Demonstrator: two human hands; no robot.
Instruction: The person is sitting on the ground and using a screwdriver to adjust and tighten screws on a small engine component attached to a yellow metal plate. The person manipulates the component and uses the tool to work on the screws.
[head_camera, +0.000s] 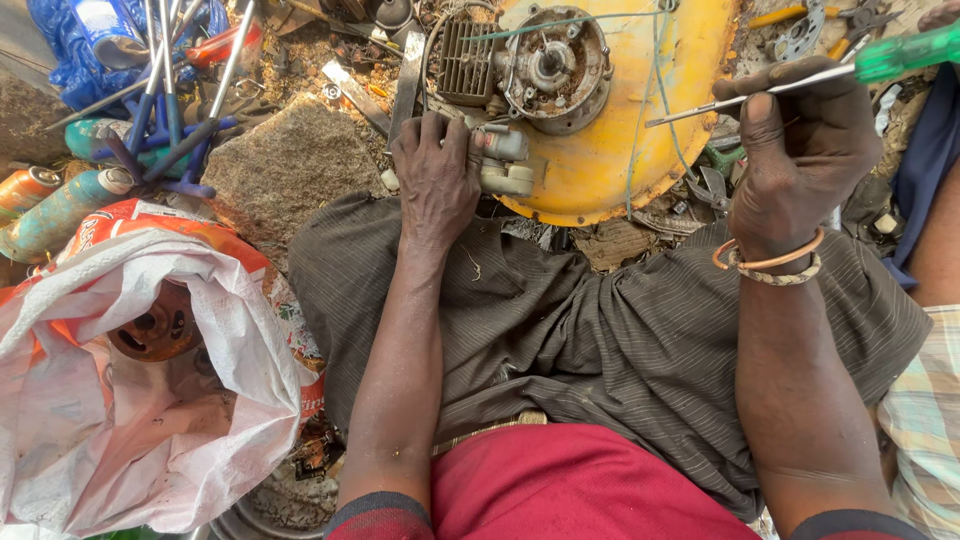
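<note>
A yellow round engine housing (620, 120) with a grey finned metal motor part (545, 65) lies on the ground just past my knees. My left hand (437, 175) grips a small grey metal block (505, 160) at the housing's near edge. My right hand (795, 150) is closed on a screwdriver (800, 80) with a green clear handle; its thin shaft points left, toward the housing, and stays clear of it. Copper and braided bangles (770, 262) circle my right wrist.
A white and orange sack (140, 400) holding a rusty round part lies at the left. Spray cans (55, 205), blue-handled tools (165, 110) and a flat stone (290, 165) sit behind it. Pliers and scrap (810, 30) lie at the upper right. Another person's clothing (925, 400) shows at the right edge.
</note>
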